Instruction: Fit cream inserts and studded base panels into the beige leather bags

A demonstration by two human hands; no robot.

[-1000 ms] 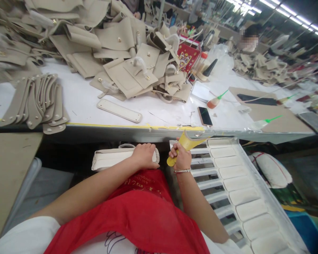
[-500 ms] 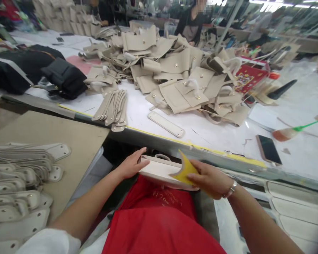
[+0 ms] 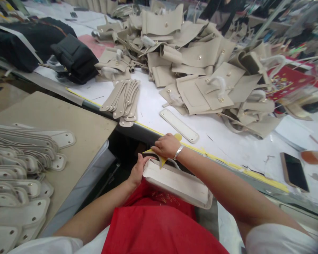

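Note:
My left hand [image 3: 138, 172] grips the left end of a beige handbag [image 3: 178, 181], thumb up and fingers partly hidden behind it. The bag lies across my lap with a long pale panel facing up, and a looped handle shows along its far side. In my right hand [image 3: 166, 145] is a flat yellow piece with a concave edge [image 3: 163, 161], like a scraper or template. Its pointed corner touches or hovers just over the bag's left end, close to my left fingers; which one, I cannot tell.
Beige strips with holes [image 3: 23, 169] lie stacked on a board at left. On the white table are a fanned pile of straps [image 3: 123, 100], one loose strip [image 3: 178, 125], heaped beige bag parts [image 3: 198, 60], a black bag [image 3: 74, 58] and a phone [image 3: 294, 171]. The table edge runs just beyond my hands.
My right hand has moved left with the yellow piece, from the bag's right side to its left end. The bag has tilted, its right end now lower. The view has shifted slightly.

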